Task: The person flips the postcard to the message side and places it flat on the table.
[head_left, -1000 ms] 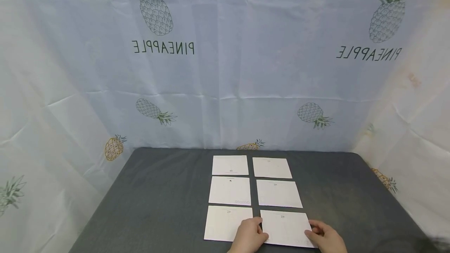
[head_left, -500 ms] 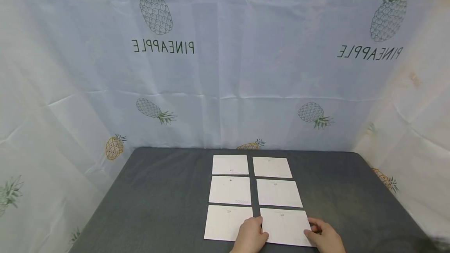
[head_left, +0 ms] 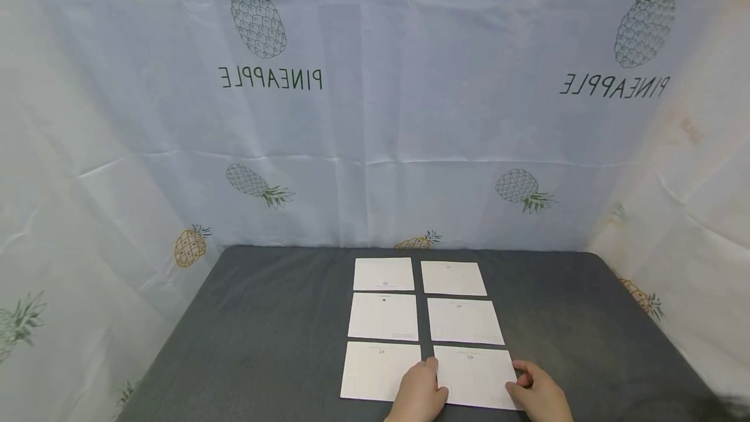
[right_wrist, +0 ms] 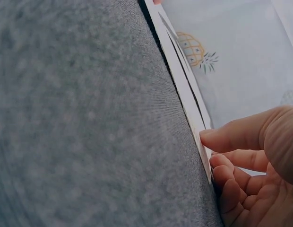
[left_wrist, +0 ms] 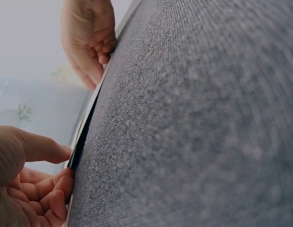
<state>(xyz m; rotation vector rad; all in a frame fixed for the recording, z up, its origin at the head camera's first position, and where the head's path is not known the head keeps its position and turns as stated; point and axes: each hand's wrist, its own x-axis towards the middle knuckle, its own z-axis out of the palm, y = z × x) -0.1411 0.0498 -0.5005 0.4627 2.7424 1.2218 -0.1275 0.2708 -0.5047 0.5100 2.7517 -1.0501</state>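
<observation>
A white postcard (head_left: 473, 376) with small print near its top lies at the front right of a two-column layout. My left hand (head_left: 417, 391) holds its left edge, overlapping the neighbouring front-left postcard (head_left: 375, 373). At the right edge, my right hand (head_left: 540, 393) pinches the same card near its lower corner. In the left wrist view, the thumb (left_wrist: 54, 150) presses the card's edge above curled fingers. The right wrist view shows the other thumb (right_wrist: 227, 138) on the thin edge, fingers bent beside it.
More white postcards sit behind in the same columns: middle left (head_left: 383, 318), middle right (head_left: 465, 322), back left (head_left: 383, 274) and back right (head_left: 453, 277). A dark grey cloth (head_left: 263, 337) covers the table. A pineapple-print curtain (head_left: 387, 122) hangs behind.
The front-right postcard has shifted slightly away from me, narrowing the gap to the card behind it. Both hands have moved a little with it, keeping their hold.
</observation>
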